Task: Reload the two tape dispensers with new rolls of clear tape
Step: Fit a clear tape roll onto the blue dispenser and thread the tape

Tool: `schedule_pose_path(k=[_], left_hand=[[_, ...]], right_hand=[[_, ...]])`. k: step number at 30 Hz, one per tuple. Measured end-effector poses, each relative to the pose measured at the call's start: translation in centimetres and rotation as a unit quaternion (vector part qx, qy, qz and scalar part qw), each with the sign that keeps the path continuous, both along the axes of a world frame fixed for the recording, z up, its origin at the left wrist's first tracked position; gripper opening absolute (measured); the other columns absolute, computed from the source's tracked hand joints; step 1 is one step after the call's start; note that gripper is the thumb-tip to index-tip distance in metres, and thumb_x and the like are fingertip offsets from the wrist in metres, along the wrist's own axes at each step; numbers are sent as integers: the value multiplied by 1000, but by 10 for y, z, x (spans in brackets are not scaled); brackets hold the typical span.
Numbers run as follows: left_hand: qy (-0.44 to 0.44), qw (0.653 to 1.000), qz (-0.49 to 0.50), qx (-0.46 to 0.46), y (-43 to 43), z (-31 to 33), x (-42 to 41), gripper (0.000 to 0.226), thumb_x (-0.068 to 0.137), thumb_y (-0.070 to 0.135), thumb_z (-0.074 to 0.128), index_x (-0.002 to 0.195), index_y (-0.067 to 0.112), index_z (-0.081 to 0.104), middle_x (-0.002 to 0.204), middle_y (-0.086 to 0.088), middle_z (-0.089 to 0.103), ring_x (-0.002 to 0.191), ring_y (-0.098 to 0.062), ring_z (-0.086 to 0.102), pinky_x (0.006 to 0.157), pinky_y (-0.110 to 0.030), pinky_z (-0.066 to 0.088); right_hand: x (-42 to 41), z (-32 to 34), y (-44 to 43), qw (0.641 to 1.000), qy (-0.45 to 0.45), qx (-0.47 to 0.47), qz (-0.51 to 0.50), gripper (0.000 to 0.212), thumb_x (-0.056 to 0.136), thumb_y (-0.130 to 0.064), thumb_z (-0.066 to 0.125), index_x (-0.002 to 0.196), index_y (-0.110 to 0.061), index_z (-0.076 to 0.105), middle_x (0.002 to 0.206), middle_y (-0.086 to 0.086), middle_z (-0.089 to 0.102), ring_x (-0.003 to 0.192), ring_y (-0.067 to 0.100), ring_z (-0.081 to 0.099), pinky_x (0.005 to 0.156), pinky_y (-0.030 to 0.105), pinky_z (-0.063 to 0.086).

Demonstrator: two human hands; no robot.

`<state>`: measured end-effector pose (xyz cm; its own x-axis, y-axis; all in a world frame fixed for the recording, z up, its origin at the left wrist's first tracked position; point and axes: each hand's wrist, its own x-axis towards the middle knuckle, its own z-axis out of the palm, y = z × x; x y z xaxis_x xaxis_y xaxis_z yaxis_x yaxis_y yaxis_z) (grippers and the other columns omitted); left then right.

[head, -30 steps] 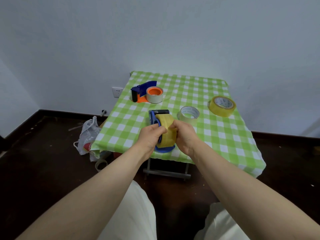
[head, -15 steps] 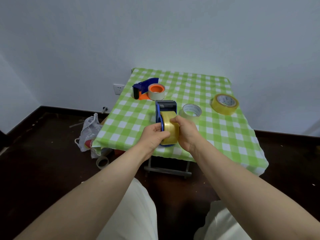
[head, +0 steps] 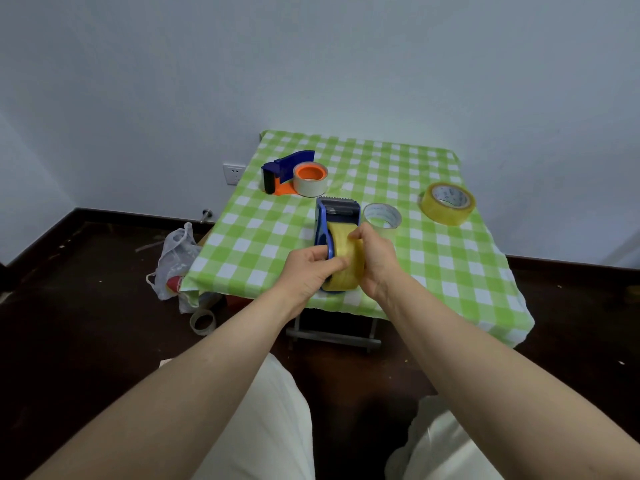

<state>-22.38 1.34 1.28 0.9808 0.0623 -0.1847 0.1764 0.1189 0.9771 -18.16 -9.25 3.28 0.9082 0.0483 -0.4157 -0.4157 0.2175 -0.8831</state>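
While my left hand grips the blue dispenser over the table's near edge, my right hand clasps the yellowish roll seated in it. The other dispenser sits far left; a spare roll lies right.

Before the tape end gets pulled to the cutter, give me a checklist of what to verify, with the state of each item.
1. Dispenser held firm: left hand grips the blue dispenser. Ok.
2. Roll on the dispenser: right hand presses the yellowish tape roll against it. Fully seated on the hub: cannot tell.
3. Loose tape end found: hidden by fingers. Cannot tell.
4. Toothed cutter free of tape and pointing away from the person: ok.
5. Second dispenser reloaded: a nearly used-up roll on an orange hub. Not ok.
6. Spare roll within reach on the table: ok.
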Motion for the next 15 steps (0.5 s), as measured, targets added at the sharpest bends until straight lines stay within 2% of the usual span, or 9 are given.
schedule_pose_path(k=[2,4,7,9,13,15], left_hand=[[2,1000,4,-5,-3,0,-1,14,79,1,69,87,12,74,75,3,75,66,-8,70,60,-20,54],[0,1000,17,-8,-3,-1,-2,15,79,2,69,87,13,74,78,2,75,68,-9,70,62,-21,55],[-1,1000,26,-9,-1,-2,-1,15,79,3,68,88,13,74,81,0,75,69,-9,70,61,-20,54],[-2,1000,20,-9,0,-3,-1,16,79,3,70,88,15,74,82,1,76,72,-9,71,64,-22,55],[-1,1000,9,-4,-1,-4,-1,14,77,5,72,87,15,75,81,1,76,74,-11,71,68,-24,57],[-1,1000,4,-3,-2,-4,-1,15,77,4,73,89,13,75,84,-1,76,77,-13,72,73,-26,58]], right_hand=[[3,3,-1,1000,19,7,17,20,71,-17,48,87,-10,58,82,10,60,74,28,57,69,37,49],[2,2,-2,998,25,35,43,33,64,-16,43,94,-11,56,91,12,57,78,30,56,71,38,49],[1,-4,-7,995,8,72,63,36,64,-7,36,96,-10,52,86,13,52,71,27,54,63,34,49],[2,-7,-8,996,6,71,56,34,65,-7,36,95,-7,53,84,13,54,71,28,56,65,35,49],[9,-4,-4,999,17,20,33,37,66,-21,45,98,-10,59,93,14,61,82,31,60,81,45,51],[8,1,-3,999,20,-7,37,35,63,-25,54,94,-12,60,91,11,62,81,29,59,81,44,51]])
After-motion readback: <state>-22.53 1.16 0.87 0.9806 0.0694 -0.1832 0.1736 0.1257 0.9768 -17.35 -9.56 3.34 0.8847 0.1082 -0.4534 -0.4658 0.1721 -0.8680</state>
